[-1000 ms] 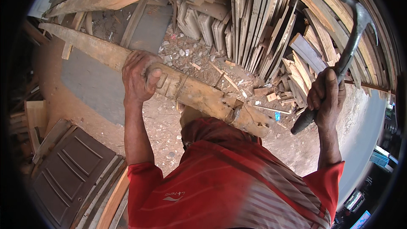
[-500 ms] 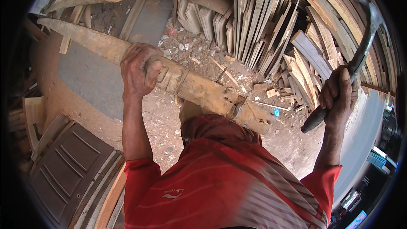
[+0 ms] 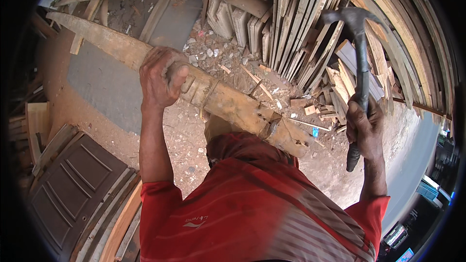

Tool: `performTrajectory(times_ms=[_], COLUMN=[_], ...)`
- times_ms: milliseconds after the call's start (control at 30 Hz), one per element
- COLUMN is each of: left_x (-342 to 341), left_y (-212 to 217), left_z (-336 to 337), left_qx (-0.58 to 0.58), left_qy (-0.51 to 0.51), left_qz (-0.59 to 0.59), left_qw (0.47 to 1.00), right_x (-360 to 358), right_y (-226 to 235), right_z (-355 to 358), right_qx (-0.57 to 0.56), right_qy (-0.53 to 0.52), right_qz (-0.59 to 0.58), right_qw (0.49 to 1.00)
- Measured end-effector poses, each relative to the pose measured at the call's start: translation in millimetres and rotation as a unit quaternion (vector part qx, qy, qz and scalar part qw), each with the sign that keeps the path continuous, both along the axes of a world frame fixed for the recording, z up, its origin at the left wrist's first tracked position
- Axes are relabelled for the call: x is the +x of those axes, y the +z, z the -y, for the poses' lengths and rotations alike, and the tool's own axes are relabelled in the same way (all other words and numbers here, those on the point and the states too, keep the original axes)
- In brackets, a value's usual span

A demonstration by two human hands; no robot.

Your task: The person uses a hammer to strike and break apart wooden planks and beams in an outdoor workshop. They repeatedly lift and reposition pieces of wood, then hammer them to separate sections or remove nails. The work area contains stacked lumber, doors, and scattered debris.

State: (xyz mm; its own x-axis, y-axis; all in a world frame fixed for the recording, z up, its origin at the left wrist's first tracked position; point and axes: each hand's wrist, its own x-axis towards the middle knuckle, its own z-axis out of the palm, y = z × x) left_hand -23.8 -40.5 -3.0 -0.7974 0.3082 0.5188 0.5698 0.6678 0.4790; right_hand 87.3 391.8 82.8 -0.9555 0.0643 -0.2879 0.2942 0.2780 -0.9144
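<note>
A long weathered wooden plank [image 3: 242, 109] lies slantwise in front of my body, from the far left down to the middle. Its near end is cracked and notched. My left hand [image 3: 162, 75] is closed around the plank at about its middle, thumb on the upper face. To the right, my right hand [image 3: 365, 125] grips a claw hammer [image 3: 362, 63] by its dark handle, fingers wrapped round it. The hammer stands with its head up, well apart from the plank. A nail [image 3: 255, 89] appears to stick out from the plank's far edge.
Stacked boards [image 3: 296, 24] lean at the back and right. Wood scraps [image 3: 310, 109] and rubble litter the ground [image 3: 194, 131]. At the lower left, a brown panel [image 3: 77, 184] leans beside more boards. A grey sheet [image 3: 104, 90] lies on the left.
My right hand has moved left and slightly down, and the hammer has swung so its head points inward. My left hand and the plank have barely shifted.
</note>
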Motion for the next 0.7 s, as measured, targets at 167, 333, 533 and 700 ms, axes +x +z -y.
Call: performTrajectory(times_ms=[167, 333, 533, 700], left_x=[4, -3, -3, 4], left_y=[-3, -1, -4, -6], left_z=[1, -4, 0, 3], left_qx=[0.006, 0.017, 0.019, 0.016], left_qy=[0.011, 0.001, 0.012, 0.004], left_qz=[-0.001, -0.005, 0.006, -0.006], left_qw=[1.000, 1.000, 1.000, 1.000], right_x=[-45, 10, 6, -30], right_y=[24, -16, -4, 24], right_z=[5, 5, 2, -2], right_qx=[-0.138, 0.230, 0.041, -0.113], right_qy=[-0.208, 0.283, 0.085, -0.150], right_qz=[-0.214, 0.089, 0.161, -0.171], right_qw=[0.944, 0.927, 0.982, 0.967])
